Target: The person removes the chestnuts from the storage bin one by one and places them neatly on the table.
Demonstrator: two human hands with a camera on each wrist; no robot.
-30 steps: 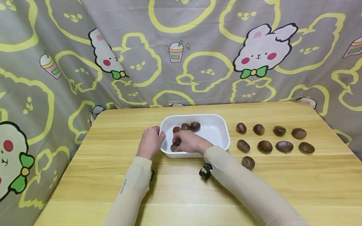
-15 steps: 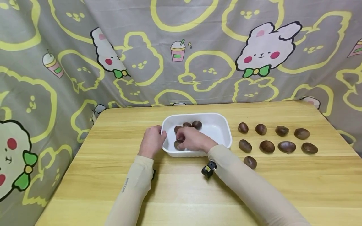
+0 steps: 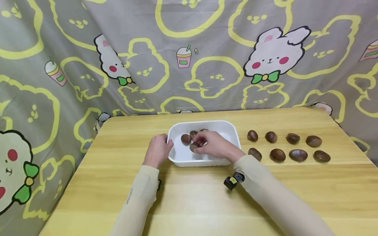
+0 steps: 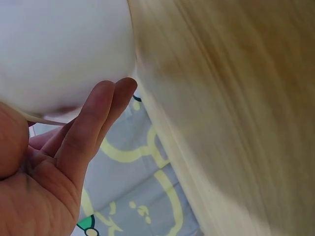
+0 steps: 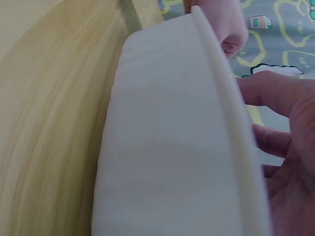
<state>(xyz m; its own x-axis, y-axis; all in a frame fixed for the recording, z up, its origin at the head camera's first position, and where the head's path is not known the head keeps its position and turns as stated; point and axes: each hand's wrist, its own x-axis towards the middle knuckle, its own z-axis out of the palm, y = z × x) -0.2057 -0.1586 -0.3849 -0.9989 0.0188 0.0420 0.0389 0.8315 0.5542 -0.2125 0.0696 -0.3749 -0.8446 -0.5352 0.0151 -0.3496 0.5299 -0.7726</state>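
Observation:
A white plastic basin (image 3: 203,163) stands mid-table with several brown chestnuts inside. My left hand (image 3: 157,149) grips its left rim; in the left wrist view the thumb is on one side of the rim and the fingers (image 4: 91,115) lie along the outer wall. Over the inside of the basin, my right hand (image 3: 214,143) pinches a chestnut (image 3: 194,147) between thumb and fingers. Other chestnuts (image 3: 185,139) lie just beyond it, one partly covered by that hand. From the right wrist, the basin's wall (image 5: 167,123) hides the fingertips and what they hold.
Right of the basin, several chestnuts (image 3: 277,155) lie on the wooden table (image 3: 189,196) in two rows. The right sleeve (image 3: 274,190) crosses the table in front of them. A grey cartoon-printed curtain (image 3: 215,39) hangs along the back and left.
My right hand has lifted a chestnut from the basin's front left and moved right with it. The right sleeve now covers the chestnut nearest the front. My left hand stays on the rim.

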